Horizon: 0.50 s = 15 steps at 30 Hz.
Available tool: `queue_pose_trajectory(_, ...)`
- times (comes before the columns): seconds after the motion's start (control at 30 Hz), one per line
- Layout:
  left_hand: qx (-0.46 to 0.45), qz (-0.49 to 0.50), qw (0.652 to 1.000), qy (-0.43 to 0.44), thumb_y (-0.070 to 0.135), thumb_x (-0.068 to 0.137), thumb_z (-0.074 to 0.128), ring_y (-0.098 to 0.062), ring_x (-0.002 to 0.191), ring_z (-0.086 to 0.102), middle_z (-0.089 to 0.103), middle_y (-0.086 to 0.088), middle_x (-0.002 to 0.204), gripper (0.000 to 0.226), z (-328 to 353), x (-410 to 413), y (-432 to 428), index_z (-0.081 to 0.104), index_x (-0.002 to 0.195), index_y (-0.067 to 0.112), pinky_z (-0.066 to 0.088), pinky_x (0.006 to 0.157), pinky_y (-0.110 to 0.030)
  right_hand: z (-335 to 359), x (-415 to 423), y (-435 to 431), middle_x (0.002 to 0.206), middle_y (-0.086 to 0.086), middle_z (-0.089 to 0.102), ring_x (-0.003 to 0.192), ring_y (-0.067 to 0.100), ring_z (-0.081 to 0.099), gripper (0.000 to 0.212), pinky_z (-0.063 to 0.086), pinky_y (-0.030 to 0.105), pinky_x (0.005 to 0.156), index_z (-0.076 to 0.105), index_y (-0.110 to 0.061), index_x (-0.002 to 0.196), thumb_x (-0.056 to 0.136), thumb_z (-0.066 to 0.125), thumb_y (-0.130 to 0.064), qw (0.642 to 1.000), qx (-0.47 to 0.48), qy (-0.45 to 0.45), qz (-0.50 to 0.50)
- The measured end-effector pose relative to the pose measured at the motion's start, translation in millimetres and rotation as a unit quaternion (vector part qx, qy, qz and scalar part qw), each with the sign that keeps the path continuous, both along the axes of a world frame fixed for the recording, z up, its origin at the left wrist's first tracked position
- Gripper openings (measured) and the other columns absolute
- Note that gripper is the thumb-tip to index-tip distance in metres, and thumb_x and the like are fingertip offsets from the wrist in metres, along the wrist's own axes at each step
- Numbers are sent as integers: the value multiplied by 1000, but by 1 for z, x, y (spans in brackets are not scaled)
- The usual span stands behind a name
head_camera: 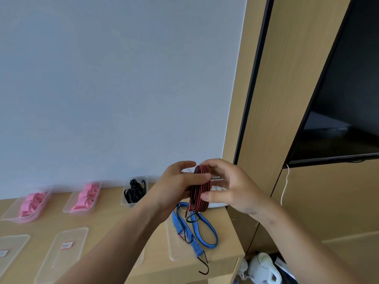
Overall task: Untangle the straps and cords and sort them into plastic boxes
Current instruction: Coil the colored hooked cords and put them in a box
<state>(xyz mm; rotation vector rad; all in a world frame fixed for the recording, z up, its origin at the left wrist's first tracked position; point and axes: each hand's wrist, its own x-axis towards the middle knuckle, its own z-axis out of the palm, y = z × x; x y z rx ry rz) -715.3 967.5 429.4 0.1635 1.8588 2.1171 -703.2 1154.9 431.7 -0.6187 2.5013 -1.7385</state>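
Note:
A red-and-black striped bungee cord (pixel 198 193), folded into a flat coil, is held up above the desk between both hands. My left hand (pixel 180 187) grips its left side with fingers curled over the top. My right hand (pixel 229 187) pinches its right side, thumb across the lower part. A black hook (pixel 192 218) hangs from the coil's bottom. Below, a blue striped bungee cord (pixel 196 232) with black hooks lies looped on the desk, one hook (pixel 205 267) over the front edge.
Two clear boxes hold pink straps (pixel 32 203) (pixel 86 197) at the back; another holds black cords (pixel 133 191). Clear labelled lids (pixel 65 251) lie near the front of the wooden desk (pixel 225 242). A white kettle (pixel 262 267) sits on the floor at right. A dark screen (pixel 338 119) hangs on the wall.

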Motion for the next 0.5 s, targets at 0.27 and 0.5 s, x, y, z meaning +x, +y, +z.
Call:
queue_pose_trajectory(0.27,-44,-48,997,42,43,84,79,-18,107,74,78,-6,113,52,-14,0,-9,67,126,16,59,92,-31,-6,-5,-2,101,6,76,95,21,73,47,57,34,86,65,-14,109,69,85,2,993,-108,-10,-51)
queue_pose_trajectory(0.5,-7,-75,997,-27,55,88,67,-33,96,74,74,-18,111,62,-27,3,-11,68,123,4,60,78,-36,-5,-11,-11,102,8,75,96,24,72,43,58,34,83,67,-13,112,75,82,2,987,-131,-40,-84)
